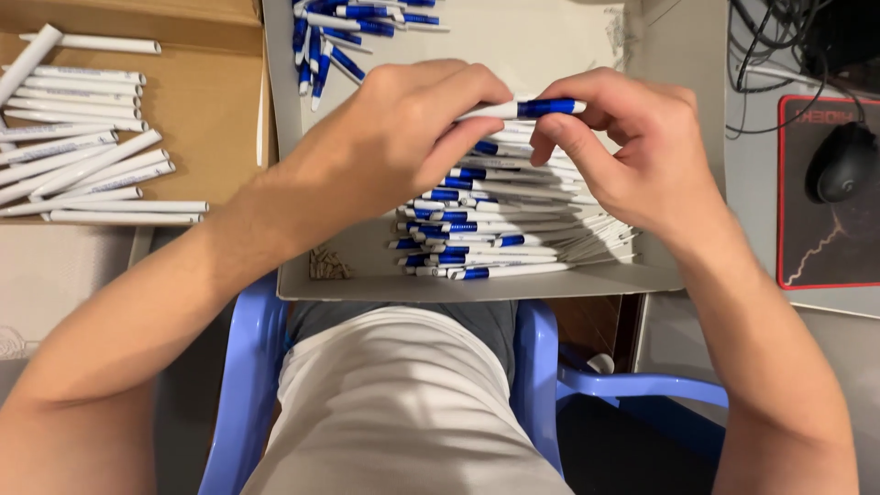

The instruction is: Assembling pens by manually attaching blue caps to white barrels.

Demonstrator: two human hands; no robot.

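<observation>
Nearest below the grip are the person's lap and the blue plastic chair [247, 367], whose arms flank the legs and leave little room to drop the elbows.

Just under the grip lies a stack of blue-and-white pens [495, 234], packed side by side in a shallow grey cardboard tray [367, 284]. Its near wall runs across the lap, so anything lowered toward the body must clear that edge.

At the grip itself, the left hand [394, 137] and the right hand [623, 151] both pinch one pen [527, 108], held level above the stack. The left fingertips close on its white end, the right fingertips on the other end past the blue band. The pen looks light, stiff and smooth, likely slippery plastic. It should handle best when taken at the ends as here, and it may come apart if the ends are pulled or twisted.

Beyond the grip, loose pens [339, 37] lie at the tray's far end, with bare tray floor beside them.

Left of the grip, plain white barrels [82, 165] lie in a brown box. Right of it, a mouse [841, 163] sits on its pad, well apart.
</observation>
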